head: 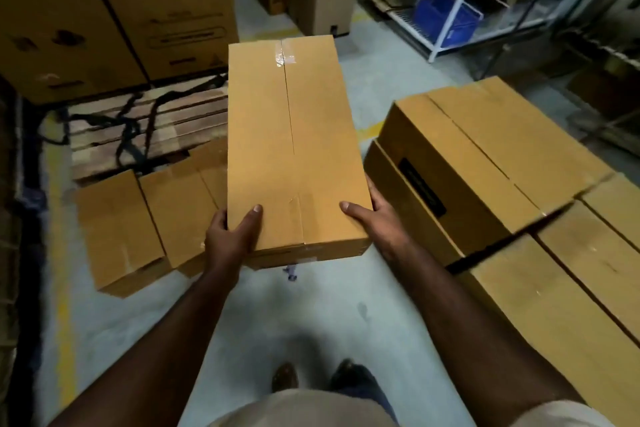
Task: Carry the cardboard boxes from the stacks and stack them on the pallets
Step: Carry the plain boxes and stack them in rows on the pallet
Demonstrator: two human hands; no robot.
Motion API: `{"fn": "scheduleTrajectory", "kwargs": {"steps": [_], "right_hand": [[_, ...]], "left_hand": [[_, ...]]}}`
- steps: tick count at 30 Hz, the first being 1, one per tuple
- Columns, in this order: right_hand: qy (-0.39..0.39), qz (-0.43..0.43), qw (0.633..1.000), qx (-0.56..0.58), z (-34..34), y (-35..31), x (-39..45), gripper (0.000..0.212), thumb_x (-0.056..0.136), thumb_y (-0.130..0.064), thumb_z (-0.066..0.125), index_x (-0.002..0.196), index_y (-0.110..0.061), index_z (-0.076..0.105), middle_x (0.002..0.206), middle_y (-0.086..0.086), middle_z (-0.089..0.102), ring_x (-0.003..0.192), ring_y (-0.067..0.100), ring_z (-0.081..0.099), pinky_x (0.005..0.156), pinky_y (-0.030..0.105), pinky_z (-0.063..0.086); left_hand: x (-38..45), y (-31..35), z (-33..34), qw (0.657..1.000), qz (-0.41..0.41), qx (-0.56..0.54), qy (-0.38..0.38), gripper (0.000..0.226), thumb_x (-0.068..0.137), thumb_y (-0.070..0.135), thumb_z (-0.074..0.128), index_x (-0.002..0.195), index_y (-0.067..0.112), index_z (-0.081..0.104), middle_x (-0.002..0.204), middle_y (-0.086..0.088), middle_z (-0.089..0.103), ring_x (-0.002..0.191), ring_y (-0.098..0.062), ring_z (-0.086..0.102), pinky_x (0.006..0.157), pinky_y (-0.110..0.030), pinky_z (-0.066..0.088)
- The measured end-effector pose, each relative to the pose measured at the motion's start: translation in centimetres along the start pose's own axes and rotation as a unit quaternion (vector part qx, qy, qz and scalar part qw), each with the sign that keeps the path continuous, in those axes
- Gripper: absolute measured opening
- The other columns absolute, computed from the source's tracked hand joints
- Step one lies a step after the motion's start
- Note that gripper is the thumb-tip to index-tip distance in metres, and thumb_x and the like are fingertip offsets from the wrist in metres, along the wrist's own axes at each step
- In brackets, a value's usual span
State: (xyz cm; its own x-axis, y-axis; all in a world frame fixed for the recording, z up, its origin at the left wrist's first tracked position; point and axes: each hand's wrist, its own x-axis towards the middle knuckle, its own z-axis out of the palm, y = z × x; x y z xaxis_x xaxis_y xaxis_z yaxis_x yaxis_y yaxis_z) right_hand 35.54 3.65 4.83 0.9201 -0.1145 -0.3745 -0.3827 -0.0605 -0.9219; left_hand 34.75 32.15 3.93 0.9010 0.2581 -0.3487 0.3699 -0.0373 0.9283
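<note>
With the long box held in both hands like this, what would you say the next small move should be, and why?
Probably carry the box forward and left toward the wooden pallet. The left hand and right hand grip its near end, holding it above the floor, and the pallet's slats show bare behind the smaller boxes on the left. The stack lies to the right.

Both arms are reaching forward; left hand point(230, 236) and right hand point(375, 218) are gripping (thumbs on top) a box's point(294, 135) near corners.

boxes on left floor point(145, 218): 3 | held box point(294, 149): 1 | pallet point(145, 128): 1
</note>
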Motion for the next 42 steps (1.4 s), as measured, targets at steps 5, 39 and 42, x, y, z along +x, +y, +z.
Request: {"fn": "scheduleTrajectory", "kwargs": {"steps": [5, 39, 42], "right_hand": [[0.048, 0.0, 0.999, 0.013, -7.0, 2.1, -9.6, 0.09, 0.08, -0.042, 0.086, 0.15, -0.065, 0.033, 0.144, -0.009, 0.062, 0.119, 0.017, 0.067, 0.1, 0.044, 0.057], [0.059, -0.066, 0.995, -0.045, -67.9, 15.0, -31.5, 0.086, 0.079, -0.044, 0.085, 0.153, -0.054, 0.041, 0.144, -0.015, 0.062, 0.13, 0.015, 0.061, 0.112, 0.05, 0.048], [0.035, -0.069, 0.996, -0.047, -73.2, 16.2, -29.7, 0.085, 0.081, -0.045, 0.084, 0.154, -0.052, 0.041, 0.143, -0.014, 0.063, 0.13, 0.017, 0.062, 0.112, 0.052, 0.049]], "left_hand": [[-8.1, -0.7, 4.8, 0.999, 0.019, -0.006, -0.047, 0.051, 0.092, 0.037, 0.077, 0.135, 0.018, 0.059, 0.112, 0.006, 0.068, 0.101, -0.013, 0.066, 0.073, -0.025, 0.057], [-49.5, -10.8, 54.1, 0.997, 0.011, -0.057, -0.048, 0.072, 0.078, 0.057, 0.083, 0.138, 0.025, 0.062, 0.123, 0.011, 0.071, 0.112, -0.014, 0.068, 0.1, -0.046, 0.058], [-51.1, -11.1, 58.9, 0.998, 0.026, -0.057, -0.029, 0.067, 0.081, 0.053, 0.083, 0.138, 0.024, 0.062, 0.122, 0.011, 0.072, 0.11, -0.013, 0.069, 0.096, -0.043, 0.06]]}}
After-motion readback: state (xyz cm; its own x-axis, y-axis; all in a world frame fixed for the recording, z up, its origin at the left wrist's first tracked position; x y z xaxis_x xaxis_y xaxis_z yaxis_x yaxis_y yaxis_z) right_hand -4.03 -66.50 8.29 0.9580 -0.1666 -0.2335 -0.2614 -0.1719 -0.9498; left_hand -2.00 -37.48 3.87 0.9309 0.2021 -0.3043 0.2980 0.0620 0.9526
